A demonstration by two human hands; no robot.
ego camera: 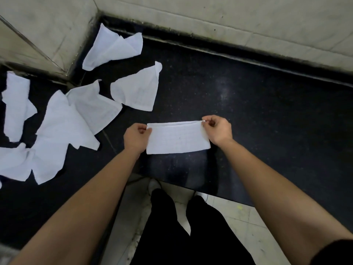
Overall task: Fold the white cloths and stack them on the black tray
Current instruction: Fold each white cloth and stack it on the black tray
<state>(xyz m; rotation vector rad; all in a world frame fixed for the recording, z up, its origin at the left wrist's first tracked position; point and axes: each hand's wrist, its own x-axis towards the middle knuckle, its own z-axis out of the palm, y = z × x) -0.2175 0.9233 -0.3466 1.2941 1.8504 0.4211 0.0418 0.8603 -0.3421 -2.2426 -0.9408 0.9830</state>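
dark speckled stone counter [267, 111] runs under pale tiled walls [229, 22]. near its front edge is a white woven cloth folded into a long rectangle [177, 138]; the left hand [136, 138] pinches its upper left corner and the right hand [217, 129] its upper right. it looks light, thin and limp, likely to sag or unfold unless kept by corners or edges. rumpled unfolded white cloths [63, 127] lie well to the left. the black tray cannot be picked out.

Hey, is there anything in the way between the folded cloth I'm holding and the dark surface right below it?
Nothing visible. The left hand and right hand pinch the folded cloth over bare black countertop. The loose cloths lie apart, off to the left. No tray can be told from the dark surface.
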